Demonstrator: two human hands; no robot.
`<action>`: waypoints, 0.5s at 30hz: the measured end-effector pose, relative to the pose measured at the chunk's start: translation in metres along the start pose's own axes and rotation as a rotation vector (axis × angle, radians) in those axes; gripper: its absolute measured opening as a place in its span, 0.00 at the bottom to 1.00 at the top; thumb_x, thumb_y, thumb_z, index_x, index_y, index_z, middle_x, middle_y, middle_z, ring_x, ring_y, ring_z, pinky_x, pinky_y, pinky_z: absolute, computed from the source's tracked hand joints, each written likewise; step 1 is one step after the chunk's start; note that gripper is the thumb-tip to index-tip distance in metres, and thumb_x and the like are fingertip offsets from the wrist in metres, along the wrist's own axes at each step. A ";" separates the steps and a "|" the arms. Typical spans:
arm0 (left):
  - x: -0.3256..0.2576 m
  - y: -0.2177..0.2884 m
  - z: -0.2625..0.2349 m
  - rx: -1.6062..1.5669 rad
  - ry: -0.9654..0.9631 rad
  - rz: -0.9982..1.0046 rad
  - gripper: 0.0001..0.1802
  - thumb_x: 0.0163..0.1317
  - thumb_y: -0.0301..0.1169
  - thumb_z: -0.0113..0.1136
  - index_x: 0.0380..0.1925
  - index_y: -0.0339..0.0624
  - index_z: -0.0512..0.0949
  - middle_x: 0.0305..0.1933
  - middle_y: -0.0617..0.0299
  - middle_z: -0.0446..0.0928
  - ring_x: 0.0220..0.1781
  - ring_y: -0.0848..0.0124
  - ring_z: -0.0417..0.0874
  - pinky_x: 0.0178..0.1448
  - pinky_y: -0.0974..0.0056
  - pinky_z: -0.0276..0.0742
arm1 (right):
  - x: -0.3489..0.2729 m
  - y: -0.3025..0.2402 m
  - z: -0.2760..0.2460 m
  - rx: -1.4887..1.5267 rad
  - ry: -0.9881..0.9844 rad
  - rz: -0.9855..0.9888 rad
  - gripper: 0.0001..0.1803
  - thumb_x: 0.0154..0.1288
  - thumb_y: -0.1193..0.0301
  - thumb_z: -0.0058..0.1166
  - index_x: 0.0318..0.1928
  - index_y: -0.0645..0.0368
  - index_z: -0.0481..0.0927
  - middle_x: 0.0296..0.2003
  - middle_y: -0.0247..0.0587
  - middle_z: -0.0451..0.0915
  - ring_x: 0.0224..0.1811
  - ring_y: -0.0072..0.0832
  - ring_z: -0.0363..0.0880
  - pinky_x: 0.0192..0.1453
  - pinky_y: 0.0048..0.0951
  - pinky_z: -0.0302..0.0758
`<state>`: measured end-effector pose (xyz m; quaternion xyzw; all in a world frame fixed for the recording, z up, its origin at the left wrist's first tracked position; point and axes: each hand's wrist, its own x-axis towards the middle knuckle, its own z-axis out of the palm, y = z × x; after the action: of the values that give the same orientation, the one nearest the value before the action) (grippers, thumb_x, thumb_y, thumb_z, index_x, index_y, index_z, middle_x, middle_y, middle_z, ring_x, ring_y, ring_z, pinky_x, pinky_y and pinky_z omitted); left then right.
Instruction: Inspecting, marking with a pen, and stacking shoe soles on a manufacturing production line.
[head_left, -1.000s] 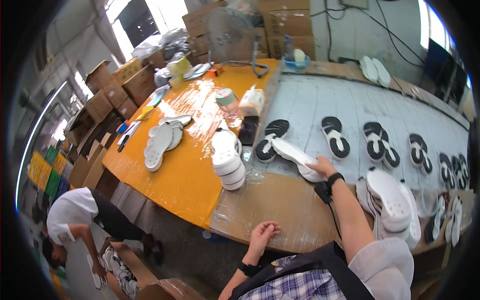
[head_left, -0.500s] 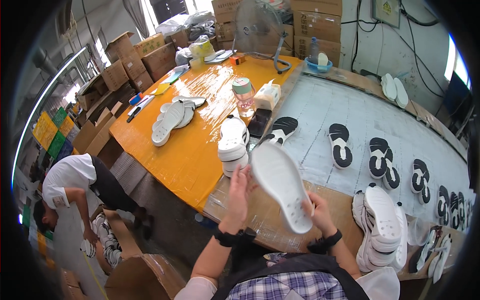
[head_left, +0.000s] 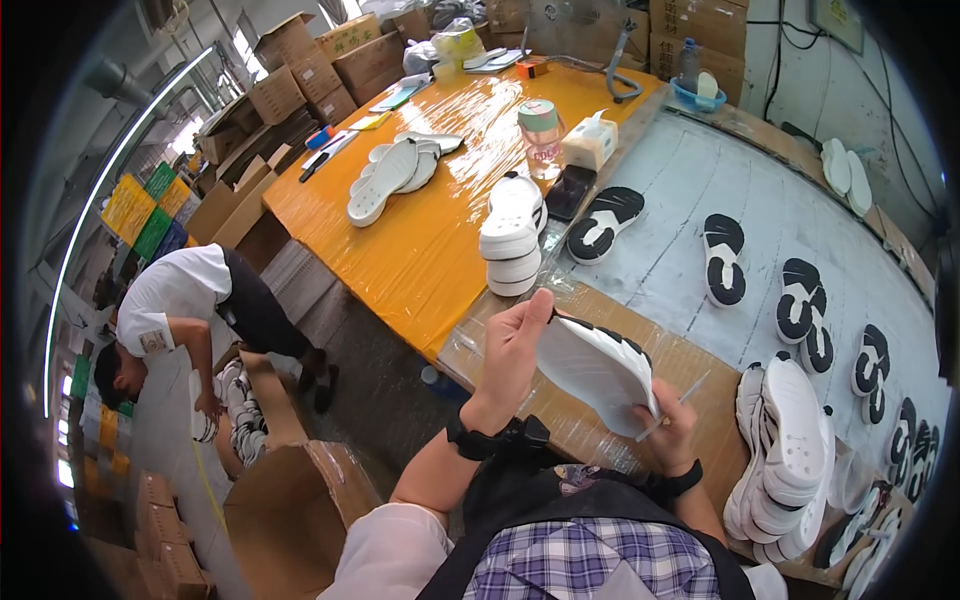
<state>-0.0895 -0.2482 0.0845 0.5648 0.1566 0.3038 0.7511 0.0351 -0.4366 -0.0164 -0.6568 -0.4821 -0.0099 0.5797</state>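
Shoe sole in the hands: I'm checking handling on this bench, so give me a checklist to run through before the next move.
1. Left hand grips the shoe sole: ok.
2. Right hand supports the sole's lower edge: ok.
3. Thin stick held in right hand: ok.
4. Sole lifted off the brown bench: ok.
5. Stack of white soles beside right hand stands steady: cannot tell.

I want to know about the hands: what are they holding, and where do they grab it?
Both hands hold one shoe sole. The left hand grips its left edge; the right hand supports its lower right end and also pinches a thin stick.
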 end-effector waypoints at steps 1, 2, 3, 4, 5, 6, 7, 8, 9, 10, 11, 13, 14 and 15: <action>-0.001 0.001 0.000 -0.008 -0.032 -0.034 0.21 0.66 0.42 0.46 0.35 0.32 0.77 0.34 0.61 0.78 0.35 0.80 0.75 0.41 0.75 0.68 | -0.001 0.002 0.001 -0.006 0.021 0.004 0.19 0.47 0.81 0.60 0.44 0.63 0.75 0.37 0.46 0.78 0.37 0.34 0.78 0.42 0.27 0.73; -0.001 0.002 0.000 -0.018 -0.068 -0.067 0.22 0.66 0.42 0.46 0.36 0.31 0.77 0.35 0.59 0.78 0.36 0.78 0.76 0.43 0.73 0.70 | -0.001 0.003 0.001 0.082 -0.003 0.123 0.16 0.50 0.80 0.58 0.43 0.64 0.75 0.36 0.45 0.78 0.36 0.32 0.78 0.41 0.26 0.73; 0.000 0.002 0.001 0.043 -0.088 -0.048 0.21 0.66 0.42 0.46 0.40 0.31 0.75 0.38 0.58 0.78 0.39 0.77 0.76 0.45 0.72 0.70 | -0.001 0.005 0.001 0.168 -0.006 0.250 0.14 0.53 0.78 0.56 0.43 0.64 0.76 0.34 0.43 0.78 0.35 0.29 0.77 0.39 0.25 0.72; 0.001 0.001 0.004 0.101 -0.110 -0.028 0.21 0.66 0.41 0.47 0.44 0.30 0.74 0.41 0.57 0.77 0.42 0.77 0.76 0.47 0.72 0.70 | 0.000 0.006 0.000 0.250 -0.060 0.361 0.12 0.56 0.76 0.54 0.42 0.65 0.76 0.33 0.41 0.79 0.33 0.26 0.77 0.38 0.24 0.72; 0.003 -0.002 0.008 0.125 -0.162 0.005 0.22 0.65 0.40 0.48 0.48 0.30 0.72 0.45 0.56 0.76 0.45 0.76 0.76 0.50 0.71 0.70 | 0.001 0.008 -0.001 0.273 -0.099 0.432 0.11 0.58 0.74 0.52 0.41 0.65 0.76 0.31 0.39 0.78 0.32 0.23 0.76 0.37 0.23 0.71; 0.005 -0.004 0.011 0.045 -0.147 -0.010 0.22 0.65 0.38 0.49 0.51 0.30 0.68 0.48 0.56 0.74 0.48 0.75 0.74 0.52 0.70 0.68 | 0.002 0.009 -0.003 0.276 -0.182 0.506 0.10 0.61 0.71 0.49 0.40 0.65 0.76 0.29 0.37 0.78 0.30 0.21 0.75 0.35 0.21 0.70; 0.008 -0.007 0.015 -0.070 -0.160 -0.016 0.24 0.65 0.35 0.50 0.55 0.30 0.64 0.52 0.55 0.71 0.51 0.74 0.72 0.55 0.70 0.66 | 0.004 0.009 -0.006 0.234 -0.242 0.626 0.12 0.64 0.69 0.47 0.39 0.66 0.76 0.28 0.34 0.78 0.29 0.18 0.74 0.34 0.20 0.69; 0.008 -0.010 0.019 -0.220 -0.194 0.008 0.26 0.64 0.33 0.51 0.59 0.30 0.61 0.56 0.54 0.69 0.55 0.73 0.71 0.58 0.69 0.65 | 0.006 0.009 -0.007 0.379 -0.247 0.643 0.16 0.67 0.63 0.43 0.36 0.65 0.77 0.26 0.30 0.77 0.25 0.15 0.71 0.30 0.18 0.67; 0.007 -0.015 0.025 -0.109 -0.162 0.046 0.27 0.64 0.31 0.51 0.60 0.30 0.58 0.58 0.53 0.66 0.56 0.73 0.69 0.59 0.69 0.65 | 0.009 0.007 -0.008 0.554 -0.261 0.686 0.17 0.67 0.63 0.43 0.36 0.65 0.77 0.26 0.30 0.77 0.25 0.14 0.71 0.30 0.18 0.67; 0.006 -0.021 0.032 -0.035 -0.151 0.118 0.29 0.63 0.29 0.51 0.61 0.31 0.56 0.60 0.52 0.63 0.58 0.72 0.67 0.59 0.68 0.65 | 0.012 0.005 -0.008 0.681 -0.252 0.771 0.17 0.67 0.63 0.43 0.35 0.65 0.77 0.26 0.29 0.77 0.25 0.14 0.71 0.30 0.18 0.67; 0.002 -0.028 0.038 0.038 -0.138 0.190 0.30 0.62 0.26 0.52 0.63 0.32 0.54 0.62 0.52 0.61 0.60 0.72 0.66 0.59 0.68 0.66 | 0.015 0.003 -0.008 0.855 -0.267 0.844 0.17 0.68 0.62 0.43 0.35 0.65 0.77 0.26 0.29 0.77 0.25 0.14 0.71 0.30 0.18 0.67; -0.008 -0.039 0.047 -0.042 -0.083 0.085 0.32 0.61 0.24 0.52 0.62 0.31 0.52 0.62 0.52 0.61 0.60 0.70 0.65 0.59 0.68 0.65 | 0.023 -0.004 -0.004 0.733 -0.231 0.815 0.20 0.69 0.59 0.41 0.37 0.65 0.76 0.27 0.30 0.77 0.26 0.14 0.71 0.31 0.17 0.68; -0.012 -0.044 0.049 -0.082 -0.059 0.040 0.32 0.61 0.23 0.52 0.62 0.31 0.51 0.61 0.52 0.61 0.60 0.69 0.66 0.59 0.68 0.65 | 0.027 -0.009 -0.002 0.641 -0.211 0.753 0.21 0.69 0.58 0.40 0.38 0.65 0.76 0.28 0.31 0.77 0.27 0.15 0.71 0.32 0.18 0.68; -0.017 -0.049 0.051 -0.136 -0.040 0.010 0.32 0.61 0.23 0.52 0.62 0.30 0.51 0.60 0.52 0.62 0.60 0.69 0.66 0.59 0.68 0.65 | 0.031 -0.013 -0.001 0.550 -0.183 0.715 0.21 0.69 0.58 0.39 0.39 0.66 0.75 0.29 0.31 0.77 0.28 0.15 0.72 0.32 0.18 0.68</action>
<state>-0.0593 -0.3057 0.0526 0.5192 0.1179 0.3060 0.7893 0.0438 -0.4193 0.0114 -0.6020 -0.2590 0.3771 0.6544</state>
